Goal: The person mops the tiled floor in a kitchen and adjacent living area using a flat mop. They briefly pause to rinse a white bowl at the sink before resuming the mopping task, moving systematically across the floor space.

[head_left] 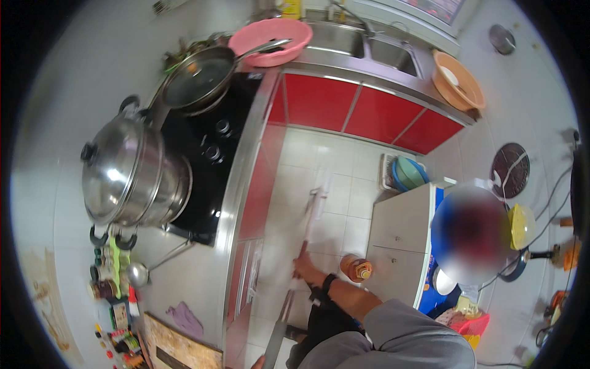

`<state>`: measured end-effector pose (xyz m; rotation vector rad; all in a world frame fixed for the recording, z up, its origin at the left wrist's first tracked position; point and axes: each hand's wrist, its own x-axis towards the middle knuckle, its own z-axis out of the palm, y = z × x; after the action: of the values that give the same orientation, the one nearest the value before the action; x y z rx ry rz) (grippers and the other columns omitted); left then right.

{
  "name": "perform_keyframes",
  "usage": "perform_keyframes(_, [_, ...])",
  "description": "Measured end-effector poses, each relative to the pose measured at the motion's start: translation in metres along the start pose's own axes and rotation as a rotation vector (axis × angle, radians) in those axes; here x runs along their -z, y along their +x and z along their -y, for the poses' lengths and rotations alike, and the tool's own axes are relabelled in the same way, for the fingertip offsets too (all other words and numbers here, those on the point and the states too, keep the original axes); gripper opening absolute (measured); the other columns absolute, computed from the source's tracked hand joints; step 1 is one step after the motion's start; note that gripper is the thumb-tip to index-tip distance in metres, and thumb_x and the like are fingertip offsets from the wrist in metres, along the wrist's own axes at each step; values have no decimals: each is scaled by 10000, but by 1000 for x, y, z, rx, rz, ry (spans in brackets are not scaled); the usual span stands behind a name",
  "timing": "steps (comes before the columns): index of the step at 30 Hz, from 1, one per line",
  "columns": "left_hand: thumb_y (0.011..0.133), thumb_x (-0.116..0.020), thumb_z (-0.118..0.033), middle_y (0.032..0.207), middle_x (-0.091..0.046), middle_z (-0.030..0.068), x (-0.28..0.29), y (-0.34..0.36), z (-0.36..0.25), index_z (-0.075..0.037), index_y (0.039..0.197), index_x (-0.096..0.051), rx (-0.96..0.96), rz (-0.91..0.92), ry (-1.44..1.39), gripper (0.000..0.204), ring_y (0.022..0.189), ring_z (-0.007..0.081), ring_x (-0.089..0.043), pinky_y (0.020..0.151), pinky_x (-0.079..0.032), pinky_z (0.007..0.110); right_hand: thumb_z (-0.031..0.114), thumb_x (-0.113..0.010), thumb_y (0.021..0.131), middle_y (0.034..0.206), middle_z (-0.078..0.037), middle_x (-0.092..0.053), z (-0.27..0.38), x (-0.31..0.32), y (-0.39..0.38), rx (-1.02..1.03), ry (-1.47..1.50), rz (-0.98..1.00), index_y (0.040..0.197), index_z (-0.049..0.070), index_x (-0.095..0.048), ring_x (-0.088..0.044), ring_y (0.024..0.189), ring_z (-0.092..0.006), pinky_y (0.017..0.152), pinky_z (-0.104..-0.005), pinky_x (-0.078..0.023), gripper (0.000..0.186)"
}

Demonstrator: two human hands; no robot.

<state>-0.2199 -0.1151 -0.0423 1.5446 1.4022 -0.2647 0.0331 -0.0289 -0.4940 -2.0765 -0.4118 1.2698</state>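
Observation:
My right hand (303, 267) grips a long pole (284, 310), seemingly a mop's, held low over the white tiled floor (295, 154). A pale, motion-blurred head (318, 202) is at its far end. My left hand (258, 362), mostly cut off at the lower edge, is closed on the same pole. An orange-capped jug (356, 268) stands on the floor right of my right hand.
A counter (236, 240) with steel pots (123, 172) and a pan (196, 77) lines the left. Red cabinets (319, 98) and a sink (338, 40) are ahead. A white cabinet (399, 221) and stacked basins (412, 169) stand right.

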Motion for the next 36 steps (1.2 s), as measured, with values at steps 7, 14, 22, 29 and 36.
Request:
perform_keyframes(7, [788, -434, 149, 985, -660, 94, 78, -107, -29, -7, 1276, -575, 352, -99, -415, 531, 779, 127, -618, 660, -511, 228, 170, -594, 899, 915, -200, -576, 70, -58, -141, -320, 414, 233, 1276, 4, -233, -624, 645, -345, 504, -430, -565, 548])
perform_keyframes(14, [866, -690, -77, 1034, -652, 122, 104, -82, -119, 28, 1158, -620, -42, -634, -192, 317, 758, 167, -639, 644, -524, 275, 200, -618, 930, 700, -98, -548, 92, -56, -125, -459, 952, 398, 1040, 16, -442, -581, 542, -209, 387, -363, -458, 277])
perform_keyframes(22, [831, -713, -141, 798, -626, 108, 118, -11, -123, 16, 925, -635, -568, -988, -163, 200, 622, 159, -548, 544, -457, 274, 46, -655, 839, 710, -121, -611, 64, 4, -132, -107, 995, 315, 1114, 5, -534, -598, 550, -211, 463, -333, -504, 303])
perform_keyframes(29, [845, -700, -307, 807, -642, 144, 134, 40, -102, -8, 946, -622, -644, -1085, -105, 324, 697, 258, -603, 622, -490, 377, 5, -665, 769, 708, -136, -624, -1, 63, -204, -184, 886, 75, 1273, -20, -487, -622, 567, -212, 465, -314, -512, 535])
perform_keyframes(36, [884, -660, -179, 852, -628, 158, 121, 54, -135, 30, 977, -575, -1003, -1065, -155, 244, 765, 251, -601, 716, -500, 376, -11, -651, 752, 735, -122, -625, -43, 109, -239, -183, 862, -105, 1205, 6, -559, -621, 588, -208, 480, -300, -495, 462])
